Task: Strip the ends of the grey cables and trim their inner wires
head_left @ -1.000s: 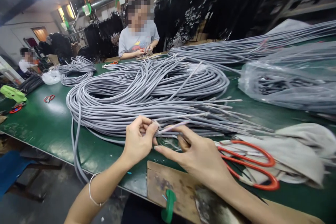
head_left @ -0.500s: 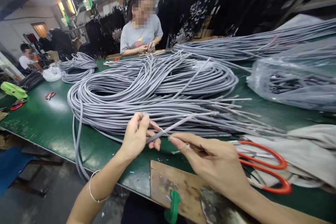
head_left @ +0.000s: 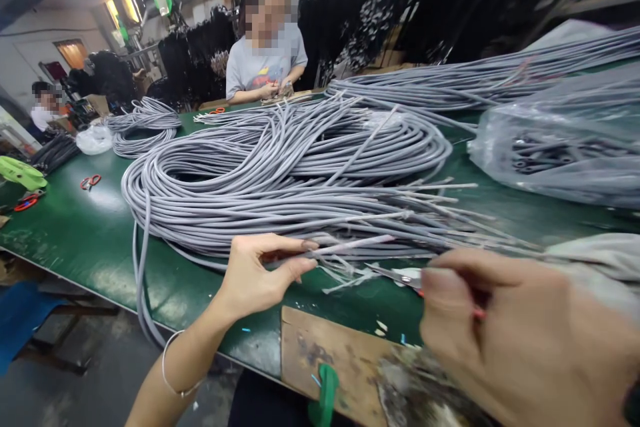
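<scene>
My left hand (head_left: 267,273) pinches a grey cable (head_left: 313,253) between thumb and fingers close to its end. From the pinch, a pale pinkish inner core (head_left: 367,241) sticks out to the right, and loose whitish strands (head_left: 345,275) hang below it. My right hand (head_left: 505,320) is closed around scissors (head_left: 407,278) whose blades point left toward the strands; only bits of their red handles show between the fingers. Behind both hands lies a big coiled bundle of grey cables (head_left: 240,207), with frayed, stripped ends at its right.
Below the hands is a wooden board (head_left: 330,350) with a green clamp-like piece (head_left: 327,390) on the green table (head_left: 90,240). A plastic bag (head_left: 555,153) of dark parts and a pale cloth (head_left: 600,257) lie right. Small red scissors (head_left: 91,181) rest left. Across the table sits a person (head_left: 267,67).
My right hand has left the cable end, moved right, and now grips the scissors that were beside it. The strands now hang loose from the cable in my left hand.
</scene>
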`<state>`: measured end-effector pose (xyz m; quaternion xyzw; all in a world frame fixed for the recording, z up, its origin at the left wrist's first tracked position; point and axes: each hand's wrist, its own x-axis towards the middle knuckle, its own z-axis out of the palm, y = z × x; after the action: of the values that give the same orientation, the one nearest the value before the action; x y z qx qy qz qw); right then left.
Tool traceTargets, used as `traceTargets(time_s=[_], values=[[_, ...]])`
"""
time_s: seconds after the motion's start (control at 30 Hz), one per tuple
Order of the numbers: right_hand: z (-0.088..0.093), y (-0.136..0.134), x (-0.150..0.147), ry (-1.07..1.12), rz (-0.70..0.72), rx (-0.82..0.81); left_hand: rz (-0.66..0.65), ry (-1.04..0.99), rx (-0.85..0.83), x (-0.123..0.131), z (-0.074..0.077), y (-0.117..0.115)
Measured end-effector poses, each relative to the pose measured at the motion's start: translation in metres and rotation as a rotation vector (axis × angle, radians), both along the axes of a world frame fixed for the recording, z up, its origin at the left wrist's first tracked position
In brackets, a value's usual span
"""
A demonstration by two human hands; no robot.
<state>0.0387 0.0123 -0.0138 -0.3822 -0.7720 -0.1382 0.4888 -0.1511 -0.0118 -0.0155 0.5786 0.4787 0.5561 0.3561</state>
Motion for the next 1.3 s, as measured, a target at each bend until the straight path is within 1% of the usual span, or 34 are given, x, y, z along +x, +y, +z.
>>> traceTargets(time_s=[0.03,0.1,0.17,0.27,0.43,0.53,0.67,0.83,1.0,1.17,1.3], values=[[0.001,-0.001,-0.003,-0.056,0.021,0.094,0.006,0.022,0.007,0.0,0.0,0.0],[0.003,-0.003,-0.01,-0.16,0.061,0.197,0.008,0.072,0.035,0.001,0.0,-0.001],[0.003,-0.004,-0.015,-0.219,0.078,0.214,0.008,0.132,0.071,0.002,0.001,-0.002],[0.001,-0.002,-0.017,-0.238,0.083,0.228,0.01,0.216,0.11,0.002,0.002,-0.002],[0.001,0.001,-0.015,-0.248,0.056,0.259,0.011,0.277,0.132,0.003,0.003,-0.002],[0.003,0.001,-0.015,-0.259,0.092,0.229,0.012,0.313,0.142,0.002,0.003,-0.003],[0.003,0.003,-0.016,-0.213,0.17,0.162,0.017,0.325,0.147,0.002,0.003,-0.003],[0.0,0.006,-0.017,-0.189,0.181,0.118,0.012,0.336,0.148,0.002,0.002,-0.002],[-0.002,0.012,-0.014,-0.186,0.242,0.037,-0.011,0.304,0.074,0.002,0.002,-0.002],[0.0,0.015,-0.011,-0.186,0.258,0.039,-0.056,0.253,-0.002,0.003,0.003,-0.001],[-0.001,0.016,-0.011,-0.178,0.31,0.004,-0.072,0.214,-0.052,0.002,0.003,-0.001]])
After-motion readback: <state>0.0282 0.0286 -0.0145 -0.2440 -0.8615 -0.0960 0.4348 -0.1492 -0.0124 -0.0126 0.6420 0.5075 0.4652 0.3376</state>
